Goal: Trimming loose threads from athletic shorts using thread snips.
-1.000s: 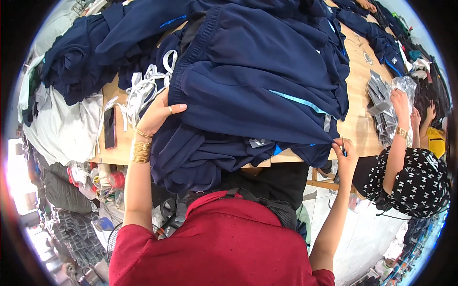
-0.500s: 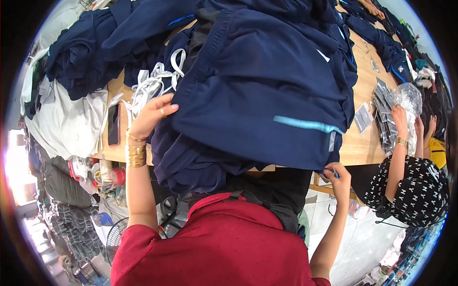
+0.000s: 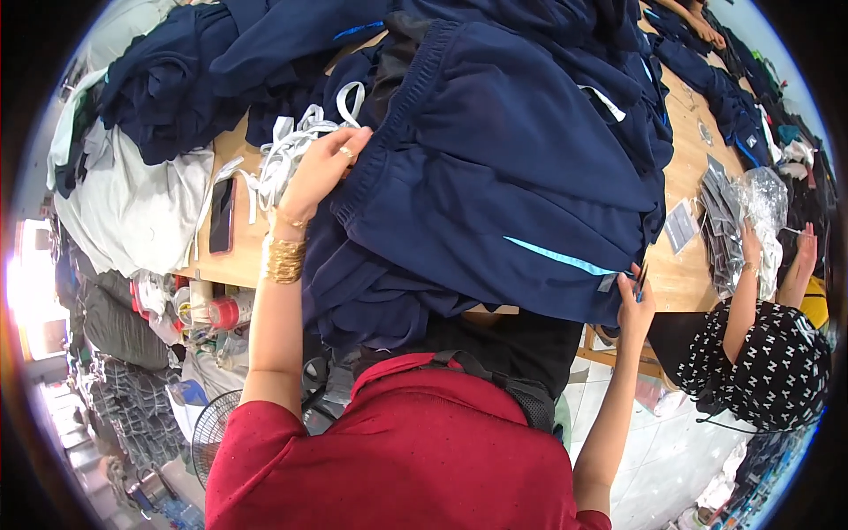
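Navy shorts (image 3: 503, 177) with a gathered elastic waistband and a light-blue stripe lie spread over a pile of navy garments (image 3: 362, 296) in front of me. My left hand (image 3: 331, 163) is at the waistband edge, fingers bent and closed on the cloth. At the hem on the right, my right hand (image 3: 634, 305) is closed around small thread snips (image 3: 642, 281), whose dark tips point up. Its fingers are beside the end of the stripe and a small grey tag (image 3: 607, 283). White drawstrings (image 3: 287, 146) lie in a tangle beyond my left wrist.
A phone (image 3: 223, 216) and white cloth (image 3: 132, 203) are on the wooden table's (image 3: 685, 177) left. More navy garments (image 3: 159, 79) cover its far side. At right, a co-worker in a patterned top (image 3: 751, 362) handles clear plastic bags (image 3: 760, 203). A fan (image 3: 212, 433) stands low left.
My left hand has moved up and right along the waistband. My right hand has risen slightly at the hem, and the shorts have shifted, the stripe now more slanted.
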A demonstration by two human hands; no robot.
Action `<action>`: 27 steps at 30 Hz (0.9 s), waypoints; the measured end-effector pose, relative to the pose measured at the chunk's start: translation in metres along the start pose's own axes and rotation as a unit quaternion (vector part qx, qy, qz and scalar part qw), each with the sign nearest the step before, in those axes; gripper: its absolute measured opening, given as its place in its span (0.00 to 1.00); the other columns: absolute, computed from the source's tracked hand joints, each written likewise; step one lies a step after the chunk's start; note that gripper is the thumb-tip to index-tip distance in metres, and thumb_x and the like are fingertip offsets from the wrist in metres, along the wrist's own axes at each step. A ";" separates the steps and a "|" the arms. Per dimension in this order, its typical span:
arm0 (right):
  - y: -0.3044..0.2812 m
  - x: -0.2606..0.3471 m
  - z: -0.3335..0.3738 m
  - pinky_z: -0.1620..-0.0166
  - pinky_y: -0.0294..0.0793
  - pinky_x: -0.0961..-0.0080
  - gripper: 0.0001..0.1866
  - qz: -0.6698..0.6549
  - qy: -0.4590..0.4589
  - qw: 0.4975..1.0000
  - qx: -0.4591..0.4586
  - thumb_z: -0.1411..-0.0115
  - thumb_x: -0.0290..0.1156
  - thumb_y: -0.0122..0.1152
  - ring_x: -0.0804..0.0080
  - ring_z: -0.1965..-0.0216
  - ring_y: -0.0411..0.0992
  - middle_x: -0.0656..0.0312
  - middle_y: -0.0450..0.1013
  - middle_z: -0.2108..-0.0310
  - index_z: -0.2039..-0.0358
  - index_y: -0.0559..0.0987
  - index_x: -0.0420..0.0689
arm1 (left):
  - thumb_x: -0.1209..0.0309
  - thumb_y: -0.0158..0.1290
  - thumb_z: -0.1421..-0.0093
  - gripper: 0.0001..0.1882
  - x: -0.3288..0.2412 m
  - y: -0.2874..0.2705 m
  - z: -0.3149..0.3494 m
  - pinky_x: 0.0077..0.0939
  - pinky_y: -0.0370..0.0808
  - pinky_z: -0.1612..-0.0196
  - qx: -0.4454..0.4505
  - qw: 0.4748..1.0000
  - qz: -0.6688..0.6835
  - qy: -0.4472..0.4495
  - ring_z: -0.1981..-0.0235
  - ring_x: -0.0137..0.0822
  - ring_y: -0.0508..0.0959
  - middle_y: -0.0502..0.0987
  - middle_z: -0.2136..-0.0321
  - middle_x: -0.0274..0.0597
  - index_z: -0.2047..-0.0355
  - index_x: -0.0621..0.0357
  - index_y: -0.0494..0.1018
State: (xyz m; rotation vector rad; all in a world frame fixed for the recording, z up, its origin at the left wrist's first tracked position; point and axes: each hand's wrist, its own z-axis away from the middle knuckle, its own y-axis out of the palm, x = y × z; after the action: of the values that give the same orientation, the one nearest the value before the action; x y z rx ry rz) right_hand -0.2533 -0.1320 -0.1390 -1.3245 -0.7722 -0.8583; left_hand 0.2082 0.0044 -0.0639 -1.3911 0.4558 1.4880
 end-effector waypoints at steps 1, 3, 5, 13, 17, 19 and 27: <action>0.005 -0.003 -0.003 0.60 0.66 0.83 0.18 -0.008 -0.007 1.000 0.002 0.48 0.33 0.62 0.79 0.68 0.68 0.62 0.73 0.71 0.58 0.75 0.37 | 0.57 0.51 0.42 0.21 -0.010 0.008 0.003 0.18 0.67 0.66 -0.033 0.994 -0.066 0.084 0.72 0.25 0.72 0.76 0.73 0.38 0.59 0.65 0.73; 0.009 -0.004 -0.007 0.61 0.66 0.83 0.17 -0.017 -0.015 1.000 0.004 0.48 0.33 0.62 0.79 0.69 0.68 0.62 0.73 0.71 0.59 0.76 0.37 | 0.58 0.52 0.43 0.22 -0.009 0.011 -0.001 0.19 0.68 0.66 -0.019 0.986 -0.118 0.118 0.71 0.26 0.72 0.76 0.72 0.40 0.59 0.67 0.72; 0.008 0.002 -0.008 0.61 0.65 0.82 0.13 0.014 -0.021 1.000 0.002 0.48 0.31 0.61 0.78 0.68 0.68 0.62 0.74 0.71 0.64 0.77 0.37 | 0.64 0.52 0.42 0.19 -0.011 0.010 -0.003 0.17 0.69 0.64 0.017 0.974 -0.185 0.132 0.69 0.24 0.73 0.77 0.70 0.39 0.59 0.69 0.71; 0.014 0.012 0.003 0.55 0.65 0.75 0.13 0.063 -0.192 0.979 -0.014 0.50 0.25 0.60 0.70 0.60 0.68 0.59 0.71 0.61 0.62 0.74 0.40 | 0.71 0.50 0.42 0.13 -0.009 0.010 0.006 0.13 0.70 0.62 0.071 0.985 0.153 0.023 0.67 0.20 0.74 0.77 0.66 0.34 0.58 0.66 0.72; 0.007 0.010 -0.002 0.56 0.65 0.76 0.11 0.112 -0.190 0.975 -0.028 0.51 0.21 0.58 0.69 0.58 0.68 0.60 0.70 0.61 0.64 0.74 0.41 | 0.71 0.50 0.43 0.13 -0.019 0.010 0.018 0.14 0.70 0.59 0.058 0.980 0.190 0.009 0.66 0.22 0.75 0.77 0.66 0.35 0.60 0.67 0.72; -0.005 0.015 -0.005 0.57 0.65 0.77 0.09 0.050 -0.194 0.979 -0.029 0.52 0.19 0.58 0.71 0.58 0.68 0.61 0.70 0.61 0.68 0.75 0.40 | 0.71 0.50 0.43 0.13 -0.018 0.004 0.023 0.14 0.70 0.58 0.050 0.975 0.217 0.003 0.65 0.23 0.75 0.77 0.66 0.36 0.60 0.67 0.72; -0.059 0.009 0.025 0.53 0.66 0.77 0.09 0.133 -0.147 0.979 0.040 0.55 0.15 0.57 0.70 0.56 0.69 0.60 0.70 0.58 0.70 0.77 0.37 | 0.74 0.52 0.44 0.09 0.017 -0.005 0.037 0.14 0.72 0.64 0.164 0.964 0.202 -0.062 0.70 0.21 0.75 0.77 0.69 0.34 0.64 0.64 0.72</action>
State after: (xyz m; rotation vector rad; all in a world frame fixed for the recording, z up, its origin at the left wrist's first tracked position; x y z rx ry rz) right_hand -0.3000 -0.1105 -0.1002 -1.4613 -0.8250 -0.4198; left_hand 0.1961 0.0440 -0.0678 -0.9727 0.9019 1.7183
